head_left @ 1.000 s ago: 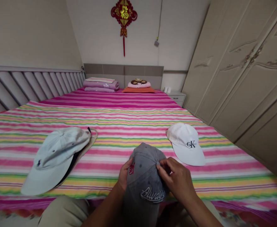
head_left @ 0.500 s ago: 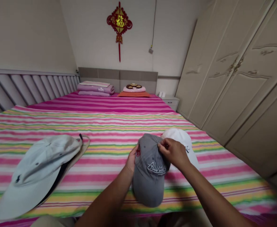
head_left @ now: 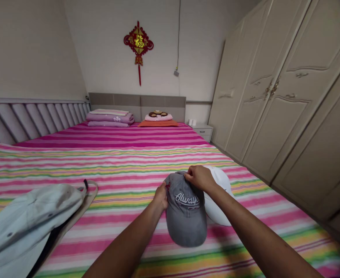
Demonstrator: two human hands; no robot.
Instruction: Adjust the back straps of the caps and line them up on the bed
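A grey baseball cap [head_left: 186, 227] with white "Always" lettering is between my hands above the bed, its brim pointing toward me. My left hand [head_left: 160, 196] grips its left side, thumb on the outside and the other fingers mostly hidden. Fingers of my right hand [head_left: 199, 177] pinch the crown near the top. Just behind and to the right lies a white cap [head_left: 218, 210], partly covered by my right hand and forearm. At the left, stacked pale caps [head_left: 39, 216] lie on the bed, a dark one and a beige strap showing beneath the top one.
The bed wears a striped sheet [head_left: 114, 233] in pink, yellow and green. Folded purple bedding [head_left: 110, 117] and an orange pillow [head_left: 158, 123] sit by the headboard [head_left: 114, 101]. A wardrobe [head_left: 262, 127] stands along the right, with a bedside cabinet [head_left: 204, 132] beyond the bed.
The grey cap has turned so its lettering and brim face me more squarely. My right hand has shifted toward the top of its crown. The view has tilted up and turned slightly right.
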